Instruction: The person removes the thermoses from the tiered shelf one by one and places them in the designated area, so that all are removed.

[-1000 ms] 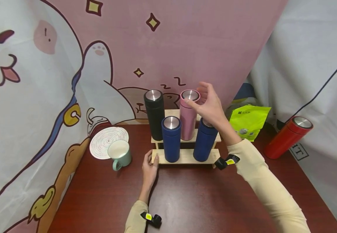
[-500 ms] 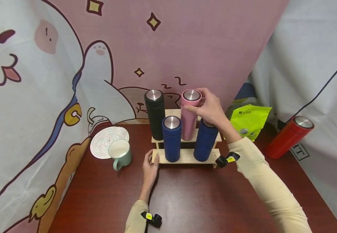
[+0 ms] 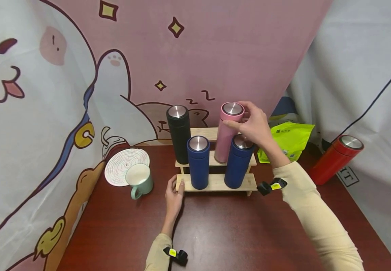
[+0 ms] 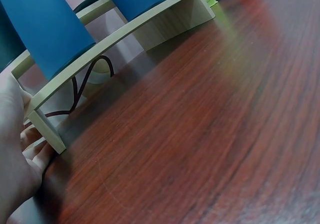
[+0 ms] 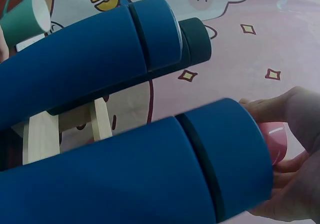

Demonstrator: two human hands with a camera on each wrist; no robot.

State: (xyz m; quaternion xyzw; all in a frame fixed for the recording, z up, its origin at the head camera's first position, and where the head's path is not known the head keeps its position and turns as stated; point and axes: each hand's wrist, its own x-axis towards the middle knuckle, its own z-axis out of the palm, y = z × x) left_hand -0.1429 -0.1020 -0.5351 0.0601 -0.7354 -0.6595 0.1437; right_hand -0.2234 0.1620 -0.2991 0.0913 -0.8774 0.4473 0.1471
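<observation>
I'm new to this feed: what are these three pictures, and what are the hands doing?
No machine here: a person works bare-handed, with one camera on the head and one on each wrist. The head view shows a red-brown table with a stepped wooden rack holding black, pink and two blue flasks. The right hand grips the pink flask near its cap, tilted. The left hand rests against the rack's left end; its wrist view shows that corner close up. The right wrist view looks along the blue flasks. A mint mug, woven coaster, green pouch and red flask sit nearby.
</observation>
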